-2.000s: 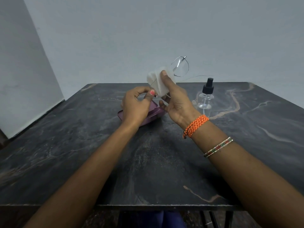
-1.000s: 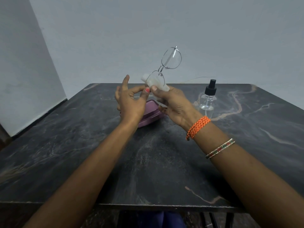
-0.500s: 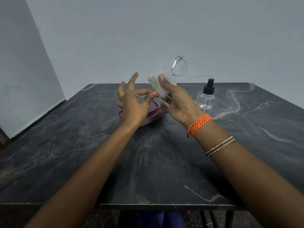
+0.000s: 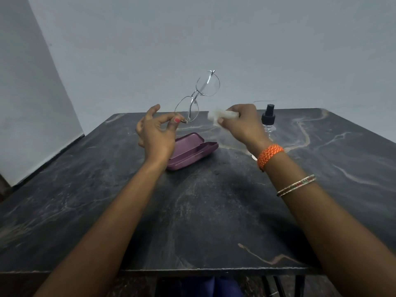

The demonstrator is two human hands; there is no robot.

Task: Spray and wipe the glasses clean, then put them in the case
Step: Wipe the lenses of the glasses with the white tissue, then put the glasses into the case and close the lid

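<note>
Open purple hard-shell glasses case (image 4: 190,152) on dark marbled stone table (image 4: 203,221), frame centre. Clear spray bottle with black nozzle (image 4: 269,120) right of it, farther back. Thin wire-rimmed glasses (image 4: 198,97) above case, white wiping cloth (image 4: 221,115) to their right.

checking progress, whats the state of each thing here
glasses: held up in the air, out of the case
left hand: pinches the glasses' rim
right hand: grips the wipe
wipe: bunched, off the lenses
case: open on the table
spray bottle: upright, capped
</note>
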